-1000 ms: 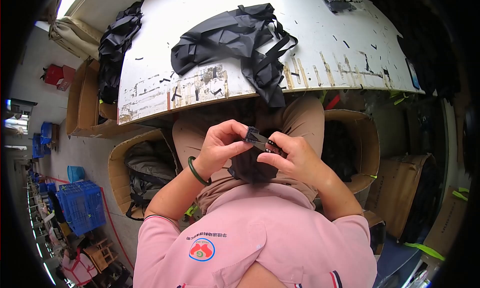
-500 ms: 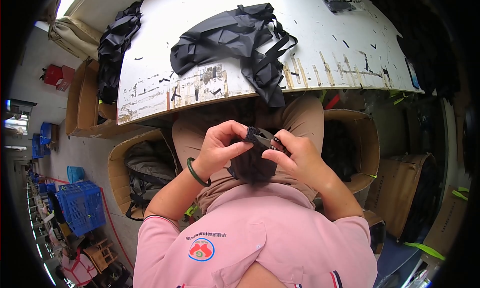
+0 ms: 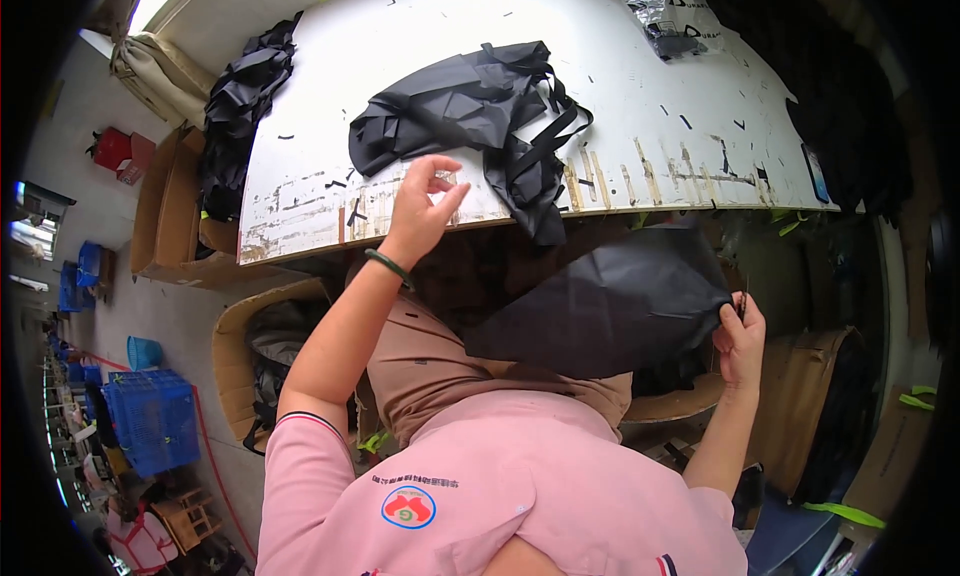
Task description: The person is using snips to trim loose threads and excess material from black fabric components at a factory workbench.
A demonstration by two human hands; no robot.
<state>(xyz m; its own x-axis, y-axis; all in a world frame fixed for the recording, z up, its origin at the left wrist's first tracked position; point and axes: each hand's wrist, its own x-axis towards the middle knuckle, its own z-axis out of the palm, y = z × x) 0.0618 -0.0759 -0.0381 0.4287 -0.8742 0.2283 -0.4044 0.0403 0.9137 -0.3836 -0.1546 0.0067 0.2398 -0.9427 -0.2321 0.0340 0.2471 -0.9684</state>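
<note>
My right hand (image 3: 740, 336) is out to my right, pinching the corner of a black fabric piece (image 3: 610, 301) that spreads open across my lap. My left hand (image 3: 420, 211) is raised over the near edge of the white table (image 3: 640, 126), fingers apart and holding nothing; a green bangle sits on its wrist. It hovers close to a crumpled black bag with straps (image 3: 480, 111) lying on the table.
Another black fabric pile (image 3: 235, 116) lies at the table's left end, and a clear plastic packet (image 3: 665, 16) sits at the far right. Cardboard boxes (image 3: 235, 346) stand on both sides of my knees. A blue crate (image 3: 150, 416) is on the floor to the left.
My hands were together at my lap on a small folded black bundle. Now the right hand has pulled it out to the right, unfolded, and the left hand has let go and risen toward the table.
</note>
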